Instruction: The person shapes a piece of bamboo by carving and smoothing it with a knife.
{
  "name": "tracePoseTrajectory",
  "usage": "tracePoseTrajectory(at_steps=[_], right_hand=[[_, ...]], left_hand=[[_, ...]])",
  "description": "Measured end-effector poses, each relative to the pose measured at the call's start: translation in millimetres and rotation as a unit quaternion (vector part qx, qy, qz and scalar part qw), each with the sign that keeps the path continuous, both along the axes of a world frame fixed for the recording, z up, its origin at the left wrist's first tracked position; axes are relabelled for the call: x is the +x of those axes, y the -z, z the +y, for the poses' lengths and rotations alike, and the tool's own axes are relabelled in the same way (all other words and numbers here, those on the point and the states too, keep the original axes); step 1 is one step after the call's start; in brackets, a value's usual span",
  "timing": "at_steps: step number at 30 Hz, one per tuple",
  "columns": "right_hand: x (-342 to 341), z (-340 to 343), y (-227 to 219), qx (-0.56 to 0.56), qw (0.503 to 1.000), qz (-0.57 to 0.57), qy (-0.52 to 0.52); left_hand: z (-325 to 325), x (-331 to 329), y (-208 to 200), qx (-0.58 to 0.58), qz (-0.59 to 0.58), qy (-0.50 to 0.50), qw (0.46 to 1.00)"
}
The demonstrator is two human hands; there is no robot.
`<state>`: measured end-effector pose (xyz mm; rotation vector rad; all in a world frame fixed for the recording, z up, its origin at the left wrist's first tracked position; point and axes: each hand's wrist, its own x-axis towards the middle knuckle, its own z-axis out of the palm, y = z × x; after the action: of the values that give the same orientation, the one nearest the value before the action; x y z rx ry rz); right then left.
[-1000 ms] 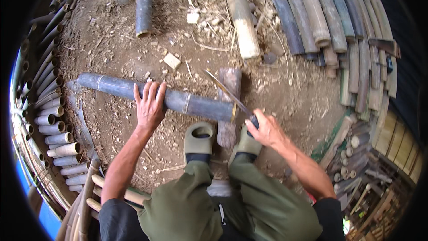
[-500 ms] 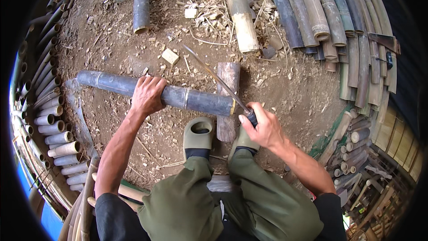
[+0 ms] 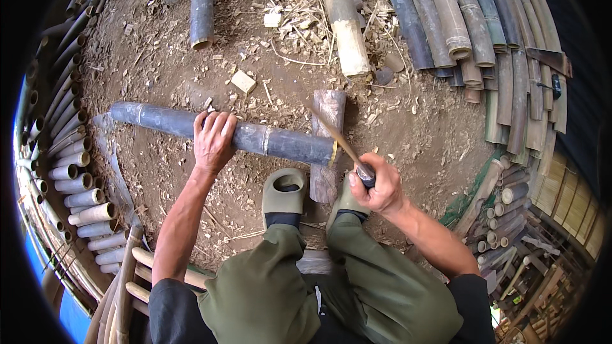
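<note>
A dark bamboo pole section (image 3: 290, 143) lies crosswise before me, its right end resting over a short wooden block (image 3: 329, 107). My left hand (image 3: 215, 140) is wrapped over the top of the bamboo, near its middle. In my right hand (image 3: 380, 186) is a machete (image 3: 341, 139), gripped by its dark handle. Its blade slants up and to the left across the bamboo's cut right end. Whether the blade touches that end I cannot tell. My feet, in olive clogs (image 3: 285, 199), stand on either side of the block's near part.
Bamboo poles are piled at the upper right (image 3: 456, 13), and short bamboo tubes (image 3: 92, 215) are stacked along the left. A dark pole (image 3: 203, 6) and a partly stripped pole (image 3: 349, 38) lie ahead. Wood chips litter the dirt floor. Another blade (image 3: 549, 60) rests on the right pile.
The machete's tip has swung to the right and nearer, so the blade looks shorter. My right hand has turned and dropped slightly. My left hand has shifted its hold a little; the bamboo stays put.
</note>
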<state>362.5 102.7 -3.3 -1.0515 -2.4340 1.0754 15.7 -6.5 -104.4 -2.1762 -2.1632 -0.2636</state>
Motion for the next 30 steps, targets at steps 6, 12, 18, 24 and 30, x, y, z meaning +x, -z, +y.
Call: tracePoseTrajectory(at_steps=[6,12,18,24,30], right_hand=[[34,6,18,-0.136,0.977,-0.166,-0.001],[-2,4,-19,0.023,0.994,0.104,0.022],[27,24,25,-0.064,0.988,-0.138,-0.018],[4,1,-3,0.031,0.999,-0.003,-0.019],[25,4,14,-0.08,0.989,-0.122,0.0]], left_hand=[[-1,17,-20,-0.119,-0.006,-0.027,0.993],[31,-6,-34,-0.235,-0.022,0.021,0.971],[30,-1,-21,-0.177,-0.05,0.014,0.983],[19,-2,-11,-0.159,-0.053,0.012,0.986],[8,-2,1,-0.073,-0.05,0.006,0.996]])
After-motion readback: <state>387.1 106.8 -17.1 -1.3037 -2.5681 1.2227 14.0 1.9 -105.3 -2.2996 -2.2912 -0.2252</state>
